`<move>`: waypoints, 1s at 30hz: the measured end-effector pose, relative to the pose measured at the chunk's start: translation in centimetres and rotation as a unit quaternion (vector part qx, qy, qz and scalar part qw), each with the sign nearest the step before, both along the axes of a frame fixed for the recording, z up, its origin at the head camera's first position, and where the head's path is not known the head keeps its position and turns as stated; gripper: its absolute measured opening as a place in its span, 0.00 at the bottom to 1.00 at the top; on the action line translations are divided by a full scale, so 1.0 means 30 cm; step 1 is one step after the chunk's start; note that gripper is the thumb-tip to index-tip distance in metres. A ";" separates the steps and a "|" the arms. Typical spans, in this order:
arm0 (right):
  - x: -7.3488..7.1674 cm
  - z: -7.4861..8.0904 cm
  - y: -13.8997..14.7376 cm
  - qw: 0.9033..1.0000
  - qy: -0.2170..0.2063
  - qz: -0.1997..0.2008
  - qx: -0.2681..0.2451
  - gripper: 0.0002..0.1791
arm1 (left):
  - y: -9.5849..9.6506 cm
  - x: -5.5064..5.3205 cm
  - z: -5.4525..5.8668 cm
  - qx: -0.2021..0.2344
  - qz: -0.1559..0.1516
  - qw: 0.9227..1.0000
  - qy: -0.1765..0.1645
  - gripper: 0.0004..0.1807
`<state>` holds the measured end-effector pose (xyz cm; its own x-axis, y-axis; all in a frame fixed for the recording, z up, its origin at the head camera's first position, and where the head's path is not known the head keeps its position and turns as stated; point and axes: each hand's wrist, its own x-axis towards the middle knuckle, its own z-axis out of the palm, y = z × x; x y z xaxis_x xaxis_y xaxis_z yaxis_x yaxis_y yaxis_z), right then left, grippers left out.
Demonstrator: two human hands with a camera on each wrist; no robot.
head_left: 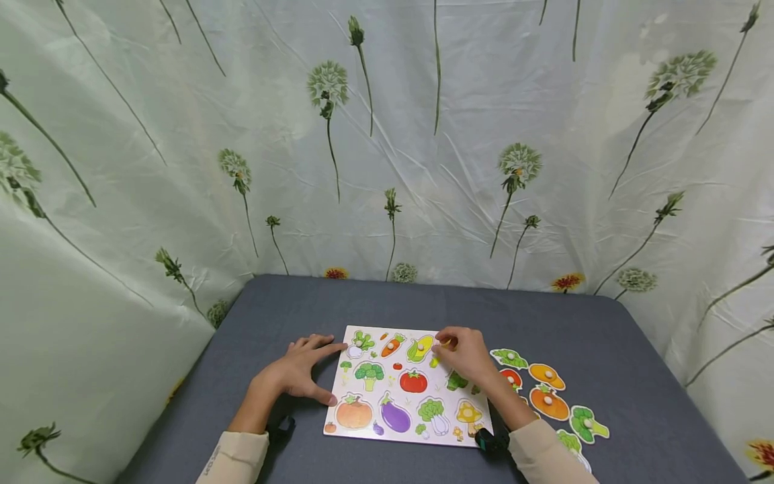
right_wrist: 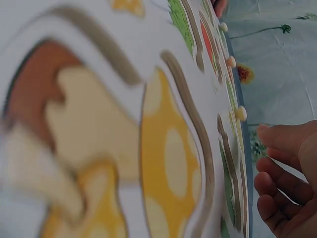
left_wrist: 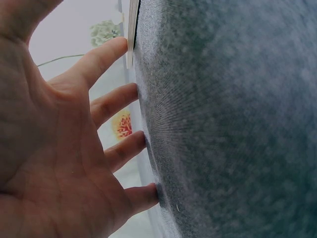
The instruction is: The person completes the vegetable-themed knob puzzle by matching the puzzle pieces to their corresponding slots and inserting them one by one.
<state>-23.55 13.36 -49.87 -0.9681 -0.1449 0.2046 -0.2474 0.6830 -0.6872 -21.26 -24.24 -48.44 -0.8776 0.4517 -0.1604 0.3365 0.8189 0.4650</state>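
Observation:
A white board puzzle (head_left: 387, 385) with pictures of vegetables lies on the table. Turnip, carrot (head_left: 392, 346) and corn (head_left: 417, 351) pieces, each with a small knob, sit in its far row. My left hand (head_left: 300, 370) spreads at the board's left side, index fingertip and thumb at its edge; the other fingertips rest on the cloth in the left wrist view. Over the far right part, beside the corn, hovers my right hand (head_left: 464, 351), fingers loosely curled. In the right wrist view its thumb and fingers stand apart from the corn's knob (right_wrist: 241, 113), with nothing visible between them.
Several loose knobbed pieces lie right of the board, among them a pumpkin (head_left: 549, 405), a broccoli (head_left: 585, 425) and a green piece (head_left: 508, 358); the right forearm partly covers some. A grey cloth (head_left: 363, 302) covers the table. A curtain with dandelions (head_left: 423, 168) hangs behind.

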 end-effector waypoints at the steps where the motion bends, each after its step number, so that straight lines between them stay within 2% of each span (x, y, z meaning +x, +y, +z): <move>1: 0.002 0.001 0.008 1.000 0.003 -0.002 0.001 0.10 | 0.000 -0.001 0.000 -0.001 0.001 1.000 -0.001 0.59; 11: 0.005 0.009 0.080 0.999 0.019 -0.021 0.018 0.10 | 0.001 -0.006 -0.004 -0.012 0.008 1.000 -0.009 0.59; 19: 0.031 0.025 0.145 0.999 0.026 -0.031 0.026 0.11 | 0.003 -0.009 -0.006 -0.015 0.008 1.000 -0.005 0.59; 30: 0.068 0.044 0.293 0.997 0.027 -0.052 0.046 0.08 | 0.000 -0.005 -0.002 -0.008 0.002 1.000 -0.002 0.59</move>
